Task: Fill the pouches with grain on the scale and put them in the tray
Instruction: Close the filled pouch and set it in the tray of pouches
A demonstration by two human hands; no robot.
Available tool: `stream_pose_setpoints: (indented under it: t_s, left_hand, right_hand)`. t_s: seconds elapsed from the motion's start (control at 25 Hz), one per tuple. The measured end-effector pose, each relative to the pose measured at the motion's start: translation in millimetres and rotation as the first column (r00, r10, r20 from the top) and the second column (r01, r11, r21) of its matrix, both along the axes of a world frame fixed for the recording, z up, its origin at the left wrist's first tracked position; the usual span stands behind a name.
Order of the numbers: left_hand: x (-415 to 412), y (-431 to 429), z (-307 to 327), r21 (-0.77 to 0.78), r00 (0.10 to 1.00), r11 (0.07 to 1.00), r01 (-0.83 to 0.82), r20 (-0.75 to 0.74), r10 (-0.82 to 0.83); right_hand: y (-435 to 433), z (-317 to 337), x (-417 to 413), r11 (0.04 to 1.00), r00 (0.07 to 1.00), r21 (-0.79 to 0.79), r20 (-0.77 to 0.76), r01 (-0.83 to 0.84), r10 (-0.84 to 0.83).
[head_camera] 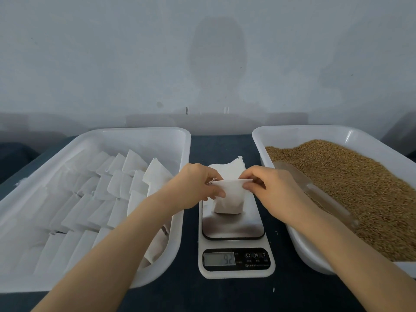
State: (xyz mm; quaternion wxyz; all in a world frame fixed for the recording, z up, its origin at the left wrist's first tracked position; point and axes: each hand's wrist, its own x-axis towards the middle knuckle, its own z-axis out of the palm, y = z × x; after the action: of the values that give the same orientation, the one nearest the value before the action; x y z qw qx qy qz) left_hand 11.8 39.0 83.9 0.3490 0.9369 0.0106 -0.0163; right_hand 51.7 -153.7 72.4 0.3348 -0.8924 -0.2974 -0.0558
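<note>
— Inspector: How are the items lying?
— Assessor: The tray [135, 129] is lying left of the scale [234, 229]. The pouch [229, 200] is standing upright on it. The left hand [195, 183] and right hand [273, 190] are pinching its mouth, the left sitting nearer the tray.

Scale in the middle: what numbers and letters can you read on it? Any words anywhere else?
"92": grey display of the white kitchen scale with a steel plate.
"M", "T": round buttons on its black panel, beside a power sign.
Tiny print under the buttons: too small to read.
White cloth pouch, white plastic pouch tray, white plastic grain tray: no writing seen.
</note>
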Motion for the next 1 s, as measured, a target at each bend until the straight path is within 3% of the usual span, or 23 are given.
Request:
stream_pose_setpoints:
  t_s: [1.0]
  left_hand:
    - [1.3,-0.1,-2.4,0.003,1.000,1.000,0.005,0.002,-0.005]
  right_hand:
    - [-1.2,-2.1,1.1,1.000,1.000,-0.004,-0.011,0.009,-0.009]
